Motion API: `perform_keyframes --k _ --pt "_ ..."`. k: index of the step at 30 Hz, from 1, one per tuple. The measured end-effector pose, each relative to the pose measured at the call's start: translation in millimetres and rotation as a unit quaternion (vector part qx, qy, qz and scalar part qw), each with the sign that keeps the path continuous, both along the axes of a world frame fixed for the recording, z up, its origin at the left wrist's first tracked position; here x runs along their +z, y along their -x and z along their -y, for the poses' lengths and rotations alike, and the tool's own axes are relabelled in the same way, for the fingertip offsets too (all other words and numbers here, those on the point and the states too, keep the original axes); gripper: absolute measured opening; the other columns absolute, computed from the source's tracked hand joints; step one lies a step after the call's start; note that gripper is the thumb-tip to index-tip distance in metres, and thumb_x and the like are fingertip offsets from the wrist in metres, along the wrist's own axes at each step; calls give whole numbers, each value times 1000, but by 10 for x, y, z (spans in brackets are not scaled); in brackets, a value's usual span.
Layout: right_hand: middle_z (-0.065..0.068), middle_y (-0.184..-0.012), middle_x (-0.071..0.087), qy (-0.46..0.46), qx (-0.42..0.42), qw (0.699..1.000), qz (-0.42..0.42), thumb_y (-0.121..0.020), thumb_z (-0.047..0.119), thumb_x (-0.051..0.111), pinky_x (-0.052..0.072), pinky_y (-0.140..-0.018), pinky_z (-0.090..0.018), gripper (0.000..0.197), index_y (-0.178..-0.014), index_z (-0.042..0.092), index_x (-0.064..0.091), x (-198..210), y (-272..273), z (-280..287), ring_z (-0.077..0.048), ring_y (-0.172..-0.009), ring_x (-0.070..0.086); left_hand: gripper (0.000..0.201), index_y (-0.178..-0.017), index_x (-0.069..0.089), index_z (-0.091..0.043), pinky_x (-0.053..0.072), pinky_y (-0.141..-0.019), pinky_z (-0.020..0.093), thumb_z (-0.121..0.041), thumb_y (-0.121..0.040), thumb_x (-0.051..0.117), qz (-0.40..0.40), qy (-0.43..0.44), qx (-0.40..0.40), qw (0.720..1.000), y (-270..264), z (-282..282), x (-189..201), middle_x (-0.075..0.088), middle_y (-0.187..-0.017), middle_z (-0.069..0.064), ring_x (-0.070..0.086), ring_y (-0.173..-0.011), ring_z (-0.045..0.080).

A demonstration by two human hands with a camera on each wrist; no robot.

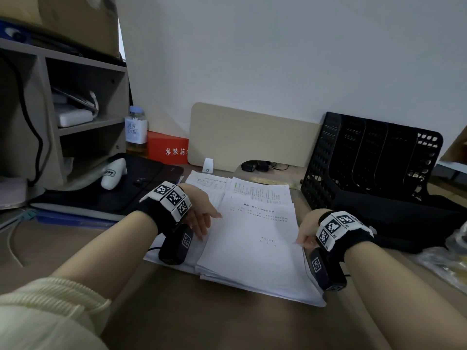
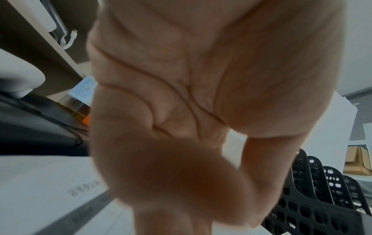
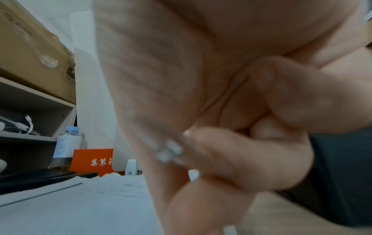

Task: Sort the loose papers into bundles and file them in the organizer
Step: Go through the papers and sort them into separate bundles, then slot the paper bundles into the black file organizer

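Note:
A stack of white printed papers [image 1: 252, 248] lies in the middle of the brown desk, with more sheets fanned out behind it. My left hand [image 1: 206, 223] rests on the stack's left edge, fingers straight; its palm [image 2: 181, 111] fills the left wrist view above the papers [image 2: 40, 182]. At the stack's right edge my right hand [image 1: 303, 242] has its fingers curled, and thumb and forefinger pinch the top sheets; in the right wrist view this hand [image 3: 201, 174] shows beside the papers [image 3: 80, 206]. A black mesh organizer [image 1: 366, 160] with several slots stands at the back right, also seen from the left wrist [image 2: 322, 190].
A shelf unit [image 1: 83, 122] stands at the left, with a bottle [image 1: 136, 130] and a red box [image 1: 168, 147] beside it. A black case [image 1: 113, 195] carrying a white device [image 1: 113, 173] lies left of the papers. A dark bag [image 1: 404, 223] and plastic wrapping [image 1: 449, 261] crowd the right.

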State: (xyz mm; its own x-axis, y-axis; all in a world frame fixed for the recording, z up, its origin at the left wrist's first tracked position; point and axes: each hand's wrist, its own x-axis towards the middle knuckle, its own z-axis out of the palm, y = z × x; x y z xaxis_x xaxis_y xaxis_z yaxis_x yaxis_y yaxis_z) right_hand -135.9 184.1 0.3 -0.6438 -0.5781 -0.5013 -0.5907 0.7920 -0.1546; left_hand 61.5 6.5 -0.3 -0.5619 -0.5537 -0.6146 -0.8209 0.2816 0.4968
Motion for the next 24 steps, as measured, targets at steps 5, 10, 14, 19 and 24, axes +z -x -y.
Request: perform_keyframes --k 5,10,14,19,24 --pt "0 -73 61 -47 22 995 -89 -96 33 54 44 -63 -25 30 -77 11 62 314 16 114 -13 -64 56 45 -116 58 4 49 -43 18 -37 -98 53 -54 4 40 998 -58 160 161 72 -91 12 73 -60 21" --pt "-1 -46 65 67 -23 997 -27 -96 21 56 41 -40 -18 26 -75 5 61 427 65 392 -8 -33 57 35 -110 59 0 46 -43 17 -33 -98 55 -113 21 102 988 -106 402 260 72 -89 13 72 -65 24" --pt "-8 -59 64 162 -22 986 30 -94 10 56 47 -37 -19 20 -76 4 56 406 16 756 -12 -38 60 36 -121 52 0 46 -35 18 -29 -101 50 -143 35 150 978 -73 561 320 66 -91 13 68 -70 26" --pt "-10 -73 57 207 26 976 62 -98 6 47 30 -27 -11 12 -103 -2 53 338 -161 1196 -17 -51 58 41 -133 46 0 45 -36 18 -27 -102 48 -182 96 161 965 40 775 280 63 -120 12 68 -86 23" --pt "-9 -85 57 250 62 963 82 -97 5 48 33 -28 -11 8 -90 5 52 233 -94 1610 -17 -62 57 42 -126 52 5 37 -27 12 -29 -101 49 -161 130 162 965 213 1041 219 62 -90 8 63 -82 18"
